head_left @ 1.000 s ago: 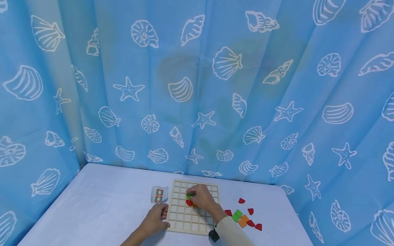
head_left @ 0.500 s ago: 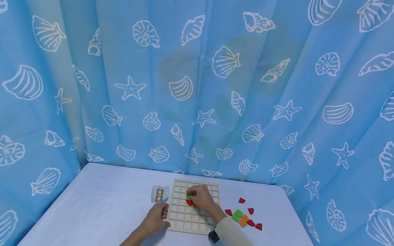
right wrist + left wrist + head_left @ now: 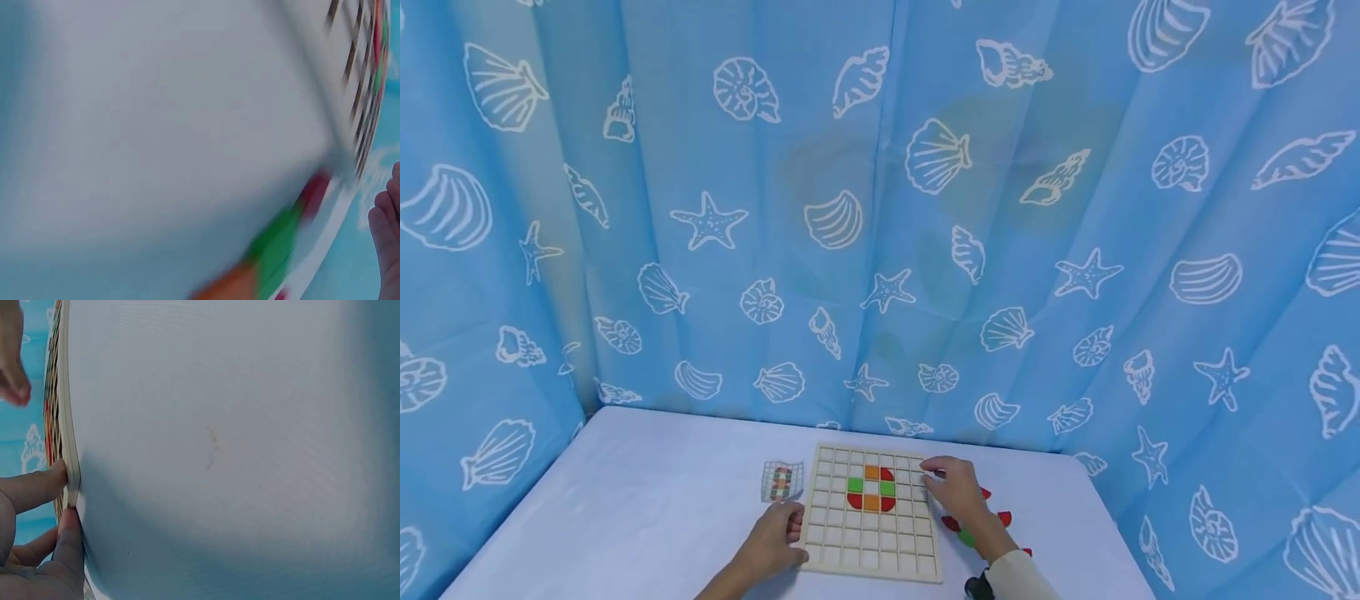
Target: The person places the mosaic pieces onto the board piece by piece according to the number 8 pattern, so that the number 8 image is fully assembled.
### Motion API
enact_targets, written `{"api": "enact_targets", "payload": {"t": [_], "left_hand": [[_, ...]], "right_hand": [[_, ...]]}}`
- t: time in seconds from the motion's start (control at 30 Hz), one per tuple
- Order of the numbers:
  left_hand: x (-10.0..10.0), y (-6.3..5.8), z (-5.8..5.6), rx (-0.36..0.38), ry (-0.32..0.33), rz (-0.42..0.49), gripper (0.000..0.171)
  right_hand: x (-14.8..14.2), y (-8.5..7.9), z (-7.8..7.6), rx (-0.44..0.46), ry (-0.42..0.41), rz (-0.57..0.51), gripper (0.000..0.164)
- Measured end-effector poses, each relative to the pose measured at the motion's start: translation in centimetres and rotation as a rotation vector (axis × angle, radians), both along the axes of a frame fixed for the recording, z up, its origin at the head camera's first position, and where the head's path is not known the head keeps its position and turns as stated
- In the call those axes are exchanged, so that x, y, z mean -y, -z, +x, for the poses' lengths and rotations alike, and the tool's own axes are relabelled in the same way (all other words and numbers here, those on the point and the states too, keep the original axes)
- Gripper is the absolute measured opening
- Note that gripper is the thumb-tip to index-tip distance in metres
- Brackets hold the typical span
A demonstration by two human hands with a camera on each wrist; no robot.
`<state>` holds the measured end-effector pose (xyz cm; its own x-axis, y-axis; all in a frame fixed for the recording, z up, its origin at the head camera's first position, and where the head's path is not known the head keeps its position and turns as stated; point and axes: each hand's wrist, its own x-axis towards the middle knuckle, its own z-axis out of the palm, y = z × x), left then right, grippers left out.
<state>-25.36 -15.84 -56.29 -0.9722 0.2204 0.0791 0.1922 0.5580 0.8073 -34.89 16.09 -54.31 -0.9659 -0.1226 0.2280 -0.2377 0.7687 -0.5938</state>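
Observation:
A wooden grid board (image 3: 868, 562) lies on the white table. Near its upper middle, orange squares, green squares (image 3: 855, 484) and red quarter-round tiles (image 3: 887, 504) form a ring around a bare cell. My left hand (image 3: 771, 537) holds the board's left edge, thumb and fingertips against the rim, as the left wrist view also shows. Off the board's right edge hovers my right hand (image 3: 958, 492), fingers loosely bent, with nothing between them. Its arm partly hides the loose tiles below. In the right wrist view, a green tile (image 3: 275, 250) appears blurred.
Left of the board lies a small pattern card (image 3: 782, 482) printed with a coloured design. Loose red tiles (image 3: 951, 523) and a green tile (image 3: 966, 537) are scattered right of the board. A blue shell-print curtain (image 3: 850, 250) hangs behind the table.
My right hand has let go of the green tile, now lying in the grid, and moved right off the board. My left hand stays at the board's edge.

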Motion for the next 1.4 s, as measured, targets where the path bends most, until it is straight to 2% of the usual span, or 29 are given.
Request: {"api": "enact_targets", "payload": {"t": [0.27,0.5,0.8,0.93,1.1,1.27,1.4], "left_hand": [[0.0,-0.2,0.1,-0.005,-0.005,0.001,0.064],[0.0,-0.2,0.3,-0.002,0.000,0.016,0.064],[-0.3,0.0,0.1,-0.003,-0.019,-0.018,0.064],[-0.3,0.0,0.1,-0.013,-0.024,-0.023,0.064],[-0.2,0.2,0.1,-0.018,-0.009,-0.009,0.063],[-0.2,0.2,0.1,-0.016,-0.006,0.001,0.063],[-0.2,0.0,0.1,-0.012,-0.013,0.003,0.064]], "right_hand": [[-6.8,0.6,0.7,0.075,0.199,0.037,0.023],[-8.5,0.9,0.3,0.180,0.279,0.066,0.020],[-8.1,1.1,0.3,0.159,0.292,0.043,0.020],[-7.5,1.0,0.3,0.161,0.245,0.019,0.026],[-6.9,1.1,0.5,0.164,0.191,0.039,0.038],[-6.6,1.1,0.5,0.155,0.240,0.062,0.033],[-6.6,1.3,0.4,0.146,0.232,0.070,0.029]]}}
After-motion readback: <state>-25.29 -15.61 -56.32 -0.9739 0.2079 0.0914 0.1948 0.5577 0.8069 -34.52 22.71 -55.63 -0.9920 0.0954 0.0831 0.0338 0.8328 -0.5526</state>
